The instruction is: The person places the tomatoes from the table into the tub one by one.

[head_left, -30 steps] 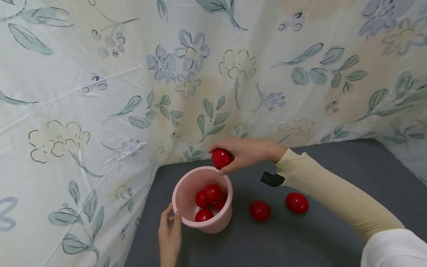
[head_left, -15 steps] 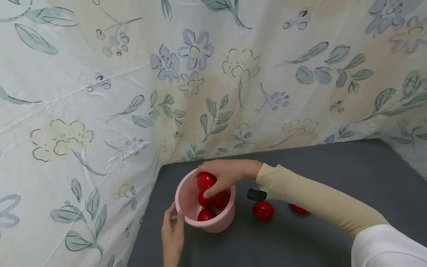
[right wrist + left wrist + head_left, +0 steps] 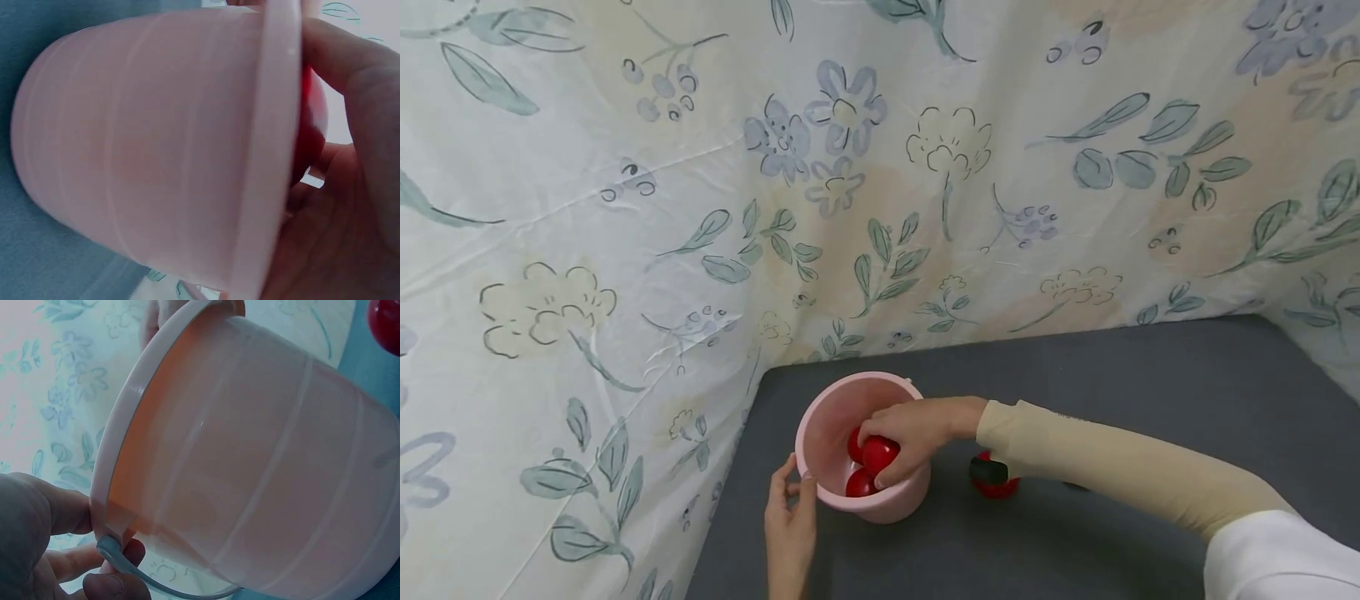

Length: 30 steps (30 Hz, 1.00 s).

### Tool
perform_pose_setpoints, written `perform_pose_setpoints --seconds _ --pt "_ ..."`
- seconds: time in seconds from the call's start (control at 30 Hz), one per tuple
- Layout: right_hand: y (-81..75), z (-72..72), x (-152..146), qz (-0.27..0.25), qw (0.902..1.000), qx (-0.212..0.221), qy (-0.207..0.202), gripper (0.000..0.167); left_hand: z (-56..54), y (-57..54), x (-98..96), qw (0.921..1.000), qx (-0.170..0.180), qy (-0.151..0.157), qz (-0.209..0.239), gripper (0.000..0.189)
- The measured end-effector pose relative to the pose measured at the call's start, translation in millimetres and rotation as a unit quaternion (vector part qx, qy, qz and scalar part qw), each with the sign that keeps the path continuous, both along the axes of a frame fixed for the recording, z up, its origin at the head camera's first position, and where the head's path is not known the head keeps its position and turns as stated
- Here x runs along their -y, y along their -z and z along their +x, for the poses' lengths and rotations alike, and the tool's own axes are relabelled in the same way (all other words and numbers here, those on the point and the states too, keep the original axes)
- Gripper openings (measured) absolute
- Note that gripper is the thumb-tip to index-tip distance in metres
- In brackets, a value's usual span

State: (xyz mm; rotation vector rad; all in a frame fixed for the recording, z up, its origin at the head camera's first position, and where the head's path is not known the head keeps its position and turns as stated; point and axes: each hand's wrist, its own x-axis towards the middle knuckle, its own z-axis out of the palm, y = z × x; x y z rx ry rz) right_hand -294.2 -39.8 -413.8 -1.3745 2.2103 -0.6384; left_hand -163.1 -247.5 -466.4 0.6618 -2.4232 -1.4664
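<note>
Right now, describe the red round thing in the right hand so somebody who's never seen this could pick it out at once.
On the dark grey table, find the pink bucket near the far left corner. Follow the right hand down into it. The red round thing is the one gripped there, while the two red neighbours showing beside it are not held.

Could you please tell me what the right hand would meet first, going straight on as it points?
The right hand, gripping one red ball, would probably first meet another red ball in the pink bucket, though depth is unclear.
</note>
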Motion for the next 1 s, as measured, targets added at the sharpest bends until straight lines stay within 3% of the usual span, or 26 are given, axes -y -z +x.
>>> perform_pose_setpoints --seconds 0.17,0.37,0.57,0.77,1.0 --pt "0.4 1.6 1 0.017 0.9995 -0.023 0.014 0.052 -1.0 -1.8 0.1 1.0000 0.004 -0.002 0.003 0.049" --pt "-2.3 4.3 10 0.089 0.9928 -0.077 0.019 0.041 -2.0 -1.4 -0.1 0.9999 0.008 0.002 0.014 0.051" --pt "-3.8 6.0 20 0.145 0.9856 -0.078 0.038 0.042 -2.0 -0.8 -0.3 0.9999 0.006 0.002 0.013 0.050" --pt "-2.2 5.0 30 0.175 0.9820 -0.070 0.013 0.036 -2.3 -1.6 0.2 0.9999 0.004 -0.007 0.010 0.049" --pt "6.9 9.0 37 0.225 0.9669 -0.120 -0.014 0.038 -2.9 1.3 0.2 0.9999 0.000 -0.002 0.011 0.048"
